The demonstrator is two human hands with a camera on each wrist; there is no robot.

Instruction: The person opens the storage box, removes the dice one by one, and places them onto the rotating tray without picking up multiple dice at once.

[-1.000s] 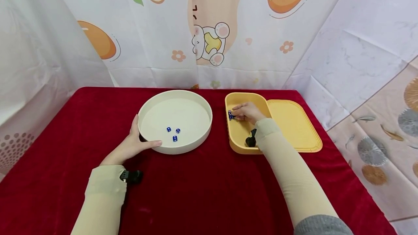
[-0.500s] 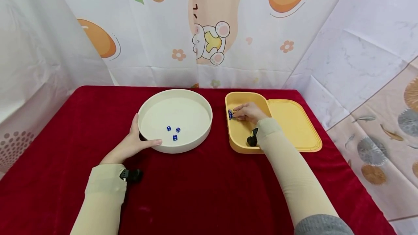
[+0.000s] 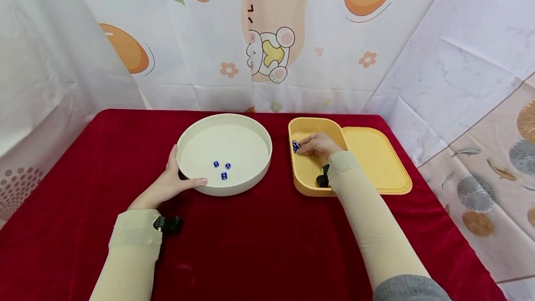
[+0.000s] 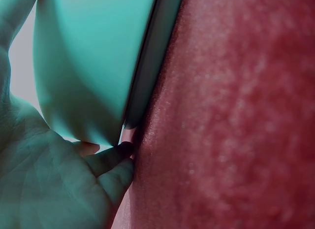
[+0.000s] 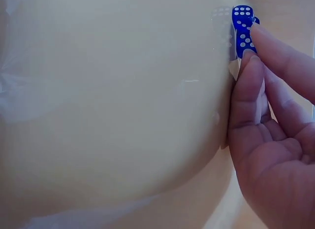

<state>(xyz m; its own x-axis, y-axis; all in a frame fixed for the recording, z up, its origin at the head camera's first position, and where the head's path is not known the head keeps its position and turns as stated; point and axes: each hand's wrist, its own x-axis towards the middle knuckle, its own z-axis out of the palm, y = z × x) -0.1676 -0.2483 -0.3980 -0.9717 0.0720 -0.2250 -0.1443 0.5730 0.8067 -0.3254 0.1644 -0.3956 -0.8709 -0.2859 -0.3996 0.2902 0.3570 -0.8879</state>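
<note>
My left hand (image 3: 169, 182) holds the left side of a round cream tray (image 3: 267, 164), thumb over the near rim. In the left wrist view, the fingers of that hand curl at the tray's lower edge (image 4: 106, 91). Three blue dice (image 3: 224, 176) with white pips lie inside the tray, toward its near side. My right hand (image 3: 318, 145) reaches into a yellow box (image 3: 307, 178) and pinches at a small cluster of blue dice (image 3: 295, 146) by its left wall. The right wrist view shows thumb and fingertip at a blue die (image 5: 246, 42) with another die against it.
A flat yellow lid (image 3: 378, 161) lies right of the box, partly behind the right forearm. Dark red cloth (image 3: 259, 245) covers the table. A white printed curtain (image 3: 192, 59) hangs behind the table's far edge, with more curtain on both sides.
The fingers of my right hand have shifted slightly at the dice in the box, and the cluster there has changed its arrangement a little. My left hand stays on the tray.
</note>
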